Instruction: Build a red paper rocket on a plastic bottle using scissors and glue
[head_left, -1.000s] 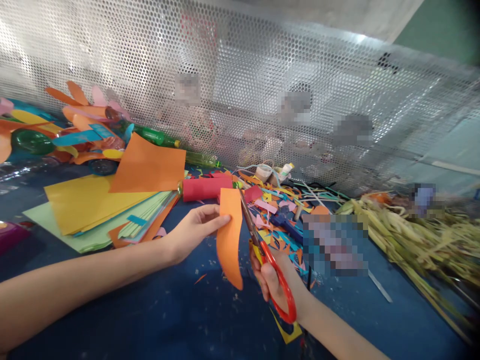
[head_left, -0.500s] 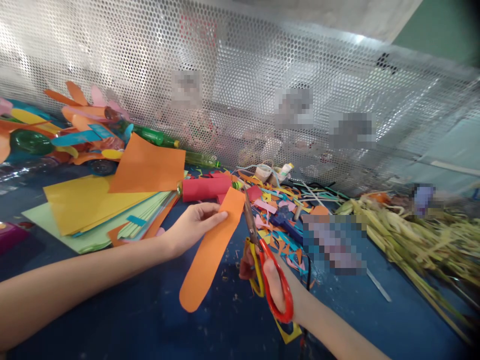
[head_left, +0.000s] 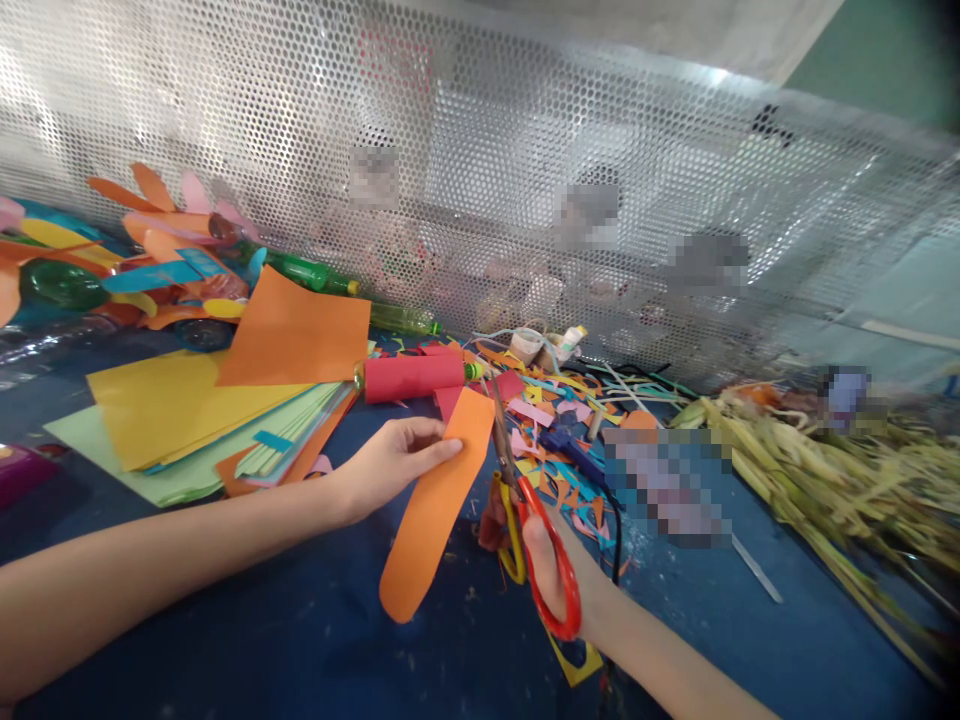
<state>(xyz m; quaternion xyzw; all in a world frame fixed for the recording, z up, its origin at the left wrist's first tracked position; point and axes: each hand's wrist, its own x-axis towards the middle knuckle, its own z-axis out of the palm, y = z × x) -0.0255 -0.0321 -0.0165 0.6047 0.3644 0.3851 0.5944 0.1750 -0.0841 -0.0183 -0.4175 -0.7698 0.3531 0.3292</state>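
Observation:
Between thumb and fingers, my left hand [head_left: 397, 458] pinches a long orange paper strip [head_left: 429, 525] near its upper end. The strip's lower end is rounded and its upper end has angled corners. My right hand [head_left: 551, 560] is closed on a pair of scissors [head_left: 553, 572] with one red and one yellow handle loop. Their blades point up and away, slightly apart, alongside the strip's upper right edge. Whether the blades touch the paper I cannot tell. Just beyond the strip lies a bottle wrapped in red paper [head_left: 414, 377].
Coloured paper sheets [head_left: 180, 400] are stacked at left, with decorated bottles [head_left: 187, 270] behind. Paper scraps [head_left: 562, 470] and a blue glue gun [head_left: 574, 452] lie beyond the scissors. Dried husks [head_left: 810, 490] spread at right. A perforated metal screen [head_left: 480, 180] stands along the back.
The orange strip and my left hand have shifted slightly right and toward me, the strip now more upright. The scissors have moved slightly left.

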